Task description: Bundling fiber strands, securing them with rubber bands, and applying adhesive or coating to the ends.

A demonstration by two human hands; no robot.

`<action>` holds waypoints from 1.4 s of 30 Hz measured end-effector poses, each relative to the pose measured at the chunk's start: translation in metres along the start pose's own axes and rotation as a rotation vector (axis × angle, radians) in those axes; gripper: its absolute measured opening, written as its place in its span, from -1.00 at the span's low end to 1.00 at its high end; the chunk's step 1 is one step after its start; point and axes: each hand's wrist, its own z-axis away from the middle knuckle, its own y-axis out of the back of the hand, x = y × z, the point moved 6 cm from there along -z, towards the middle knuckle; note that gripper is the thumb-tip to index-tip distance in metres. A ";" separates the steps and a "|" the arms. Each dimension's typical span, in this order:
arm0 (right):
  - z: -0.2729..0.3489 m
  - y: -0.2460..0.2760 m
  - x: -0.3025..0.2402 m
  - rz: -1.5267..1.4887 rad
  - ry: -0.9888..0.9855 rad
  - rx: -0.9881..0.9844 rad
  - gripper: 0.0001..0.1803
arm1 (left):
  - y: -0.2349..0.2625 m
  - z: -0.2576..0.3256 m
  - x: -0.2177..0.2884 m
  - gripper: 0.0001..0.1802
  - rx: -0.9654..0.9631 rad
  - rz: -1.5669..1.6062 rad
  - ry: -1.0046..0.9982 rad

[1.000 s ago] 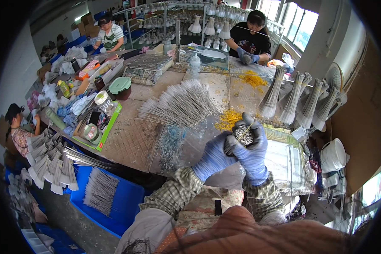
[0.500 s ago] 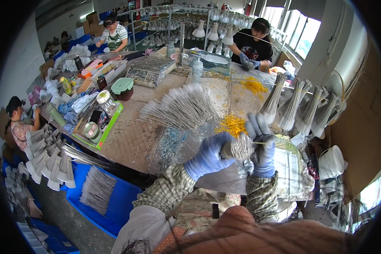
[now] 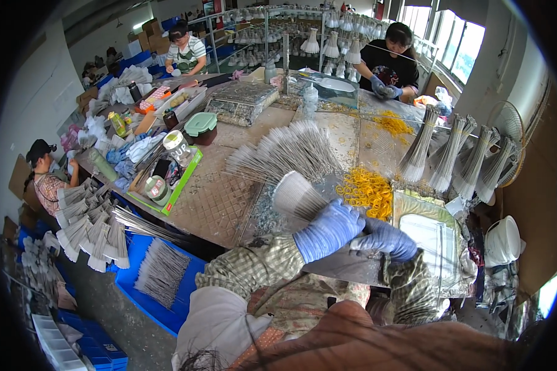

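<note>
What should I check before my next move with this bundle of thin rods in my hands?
1. Left hand wrapped around the rod bundle: ok.
2. Right hand on the bundle's lower end: cannot tell, hidden.
3. Rod tips level at the fanned end: ok.
4. Yellow rubber bands lying beside the hands: ok.
5. Band already around the bundle: cannot tell.
6. Loose rod pile apart from the bundle: ok.

Both hands in blue gloves, close together over near edge of worktop. Left hand point(image 3: 328, 229) curled tight, fingers closed round something, back of hand up. Right hand point(image 3: 384, 240) just beside it, fingers bent, closed too, thumb side toward left hand. Both forearms in checked sleeves, coming up from lower edge, elbows bent, wrists angled toward each other.
</note>
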 end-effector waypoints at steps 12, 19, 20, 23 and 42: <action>-0.031 -0.026 0.131 0.205 0.306 0.729 -0.27 | -0.061 0.082 -0.021 -0.09 0.729 0.923 0.384; -0.041 -0.037 0.149 0.384 0.296 0.653 -0.34 | -0.098 0.046 0.007 -0.19 0.349 0.710 0.085; -0.039 -0.033 0.134 0.510 0.298 0.667 -0.35 | -0.086 0.042 0.005 -0.20 0.381 0.848 0.095; -0.027 -0.041 0.106 0.455 0.222 0.563 -0.38 | -0.082 0.049 0.007 -0.18 0.346 1.099 0.180; -0.066 -0.032 0.267 -0.024 0.279 0.520 -0.44 | -0.078 0.048 0.009 -0.57 0.300 0.877 0.120</action>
